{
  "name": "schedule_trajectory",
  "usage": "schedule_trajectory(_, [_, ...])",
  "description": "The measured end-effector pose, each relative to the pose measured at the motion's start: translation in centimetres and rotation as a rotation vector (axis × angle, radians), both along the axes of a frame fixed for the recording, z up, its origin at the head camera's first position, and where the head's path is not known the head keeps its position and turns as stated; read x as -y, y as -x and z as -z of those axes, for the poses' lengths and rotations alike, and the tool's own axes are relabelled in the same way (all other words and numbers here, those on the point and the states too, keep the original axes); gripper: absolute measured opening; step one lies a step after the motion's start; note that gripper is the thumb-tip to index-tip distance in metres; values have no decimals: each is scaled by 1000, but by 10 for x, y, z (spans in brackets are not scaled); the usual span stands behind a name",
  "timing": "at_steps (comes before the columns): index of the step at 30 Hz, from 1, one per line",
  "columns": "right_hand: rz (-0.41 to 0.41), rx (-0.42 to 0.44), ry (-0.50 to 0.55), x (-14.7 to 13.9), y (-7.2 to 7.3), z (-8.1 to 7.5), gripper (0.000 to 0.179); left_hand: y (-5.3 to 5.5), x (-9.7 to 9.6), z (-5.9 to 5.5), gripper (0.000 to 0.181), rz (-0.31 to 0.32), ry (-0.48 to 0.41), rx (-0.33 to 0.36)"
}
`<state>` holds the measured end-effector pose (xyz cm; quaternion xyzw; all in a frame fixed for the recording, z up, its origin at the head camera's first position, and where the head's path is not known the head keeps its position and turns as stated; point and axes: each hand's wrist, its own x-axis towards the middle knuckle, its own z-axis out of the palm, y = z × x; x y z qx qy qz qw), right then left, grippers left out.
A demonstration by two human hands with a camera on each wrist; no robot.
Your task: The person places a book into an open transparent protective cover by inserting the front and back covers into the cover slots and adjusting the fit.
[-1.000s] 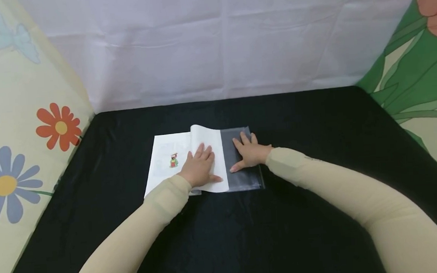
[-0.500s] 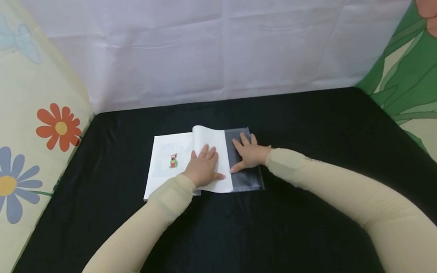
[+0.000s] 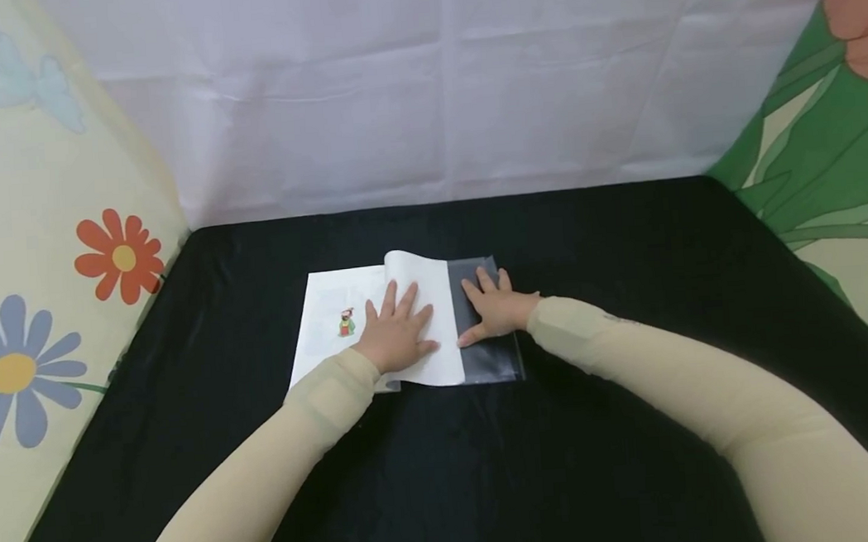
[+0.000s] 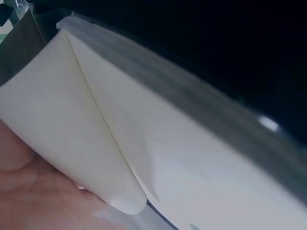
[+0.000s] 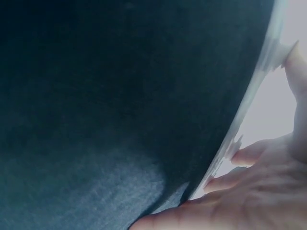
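A book lies open near the middle of the black table, its left page showing a small coloured figure. The white right-hand leaf bulges up at the fold and lies over a clear plastic sheet. My left hand rests on this leaf with fingers spread. In the left wrist view, the palm is beside the curved white leaf. My right hand rests spread on the clear sheet, thumb by the leaf's edge. The right wrist view shows its fingers by a pale edge.
A black cloth covers the table around the book. A white fabric backdrop hangs behind it. Printed panels with flowers and large green leaves stand at the left and right.
The white leaf's free edge has shifted right over the clear sheet. My left hand slid right with it, then moved back left with fingers spread wider. My right hand has stayed in place.
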<state>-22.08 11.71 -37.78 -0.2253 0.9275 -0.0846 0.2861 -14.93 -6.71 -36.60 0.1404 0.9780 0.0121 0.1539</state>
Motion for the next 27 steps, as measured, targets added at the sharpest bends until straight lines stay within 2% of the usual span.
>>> schedule_trajectory(6, [-8, 1, -14, -1, 0, -1, 107, 1, -3, -2, 70, -5, 15, 24])
schedule_trajectory(20, [-24, 8, -21, -1, 0, -4, 106, 3, -16, -4, 76, -2, 105, 16])
schedule_trajectory(23, [-26, 10, -20, 0, 1, -4, 105, 5, -15, -5, 82, -4, 64, 28])
schedule_trajectory(27, [-25, 17, -11, 0, 2, -3, 106, 8, -7, -7, 88, -7, -53, 67])
